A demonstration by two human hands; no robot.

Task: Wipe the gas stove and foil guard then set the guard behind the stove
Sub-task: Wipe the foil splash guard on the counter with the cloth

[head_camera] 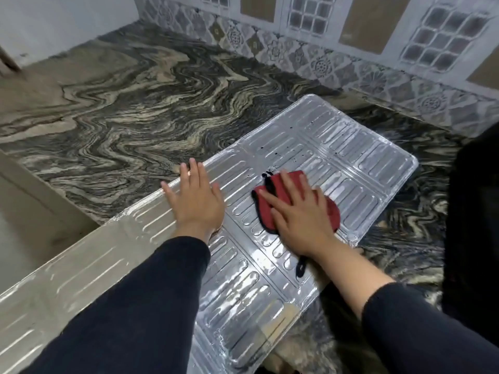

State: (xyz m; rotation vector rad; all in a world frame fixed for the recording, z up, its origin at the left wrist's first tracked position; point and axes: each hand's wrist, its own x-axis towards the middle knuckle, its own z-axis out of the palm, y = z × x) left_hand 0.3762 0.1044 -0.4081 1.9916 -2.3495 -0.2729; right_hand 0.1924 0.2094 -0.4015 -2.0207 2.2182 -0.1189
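Note:
The silver foil guard (337,147) lies unfolded and flat on the marbled counter, with its left panel hanging past the counter's front edge. Small dark spots dot its upper middle. My left hand (195,202) rests flat on the guard's left fold, fingers spread, holding nothing. My right hand (299,217) presses a red cloth with black trim (266,209) flat against the guard's middle panel. A dark object at the far right edge (472,225) may be the stove; I cannot tell.
The swirled black-and-beige stone counter (135,117) stretches to the left and back. A patterned tile wall (324,58) runs behind it. A beige ledge and lower floor (32,201) sit at the left.

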